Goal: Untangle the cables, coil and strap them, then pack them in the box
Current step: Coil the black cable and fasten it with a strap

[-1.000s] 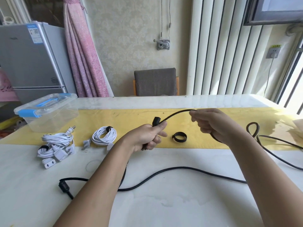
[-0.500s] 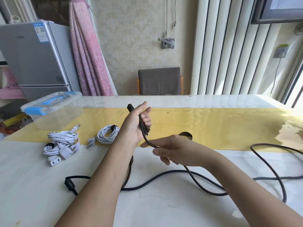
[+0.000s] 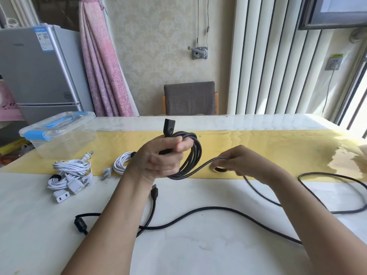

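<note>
The person's left hand (image 3: 158, 157) and right hand (image 3: 245, 163) are bare, and behind each grip a bare wrist leads into a long, slim forearm, the left forearm (image 3: 119, 215) and the right forearm (image 3: 317, 225) alike uncovered down to the view's lower edge.

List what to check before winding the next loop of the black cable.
1. Left hand grips the coil: ok.
2. Right hand holds the black cable feeding in: ok.
3. Cable fully coiled: not ok, a long run lies on the table.
4. Strap within reach: ok, beside the right hand.
5. Box open: not ok, lid on.
</note>
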Tool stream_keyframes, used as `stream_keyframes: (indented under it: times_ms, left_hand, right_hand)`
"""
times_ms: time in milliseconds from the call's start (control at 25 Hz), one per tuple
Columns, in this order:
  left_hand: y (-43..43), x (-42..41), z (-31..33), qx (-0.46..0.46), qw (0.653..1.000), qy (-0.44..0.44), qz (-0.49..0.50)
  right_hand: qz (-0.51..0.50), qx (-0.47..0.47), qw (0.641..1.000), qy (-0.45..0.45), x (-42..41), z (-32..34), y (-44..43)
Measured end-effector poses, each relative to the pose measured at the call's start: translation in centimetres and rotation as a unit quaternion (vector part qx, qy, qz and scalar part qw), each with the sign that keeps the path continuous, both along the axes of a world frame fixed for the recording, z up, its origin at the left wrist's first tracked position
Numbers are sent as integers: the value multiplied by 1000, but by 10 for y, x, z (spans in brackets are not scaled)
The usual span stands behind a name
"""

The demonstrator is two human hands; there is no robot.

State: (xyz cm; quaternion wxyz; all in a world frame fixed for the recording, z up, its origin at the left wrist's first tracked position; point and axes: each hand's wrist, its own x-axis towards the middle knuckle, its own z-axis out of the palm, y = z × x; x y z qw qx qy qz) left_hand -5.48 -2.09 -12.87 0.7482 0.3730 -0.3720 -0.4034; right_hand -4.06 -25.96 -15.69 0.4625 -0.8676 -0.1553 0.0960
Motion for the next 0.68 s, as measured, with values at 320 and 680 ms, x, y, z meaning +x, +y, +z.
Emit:
stream_keyframes:
  times_ms: [320,680]
  left_hand:
    - [-5,-9,0,429,857,-262,111]
    - [-23,16,-18,395,821,-67,407]
  right_hand:
    - [-200,204,944,163,13,10,-35]
    - [-29,402,914,35,-16,40,-5]
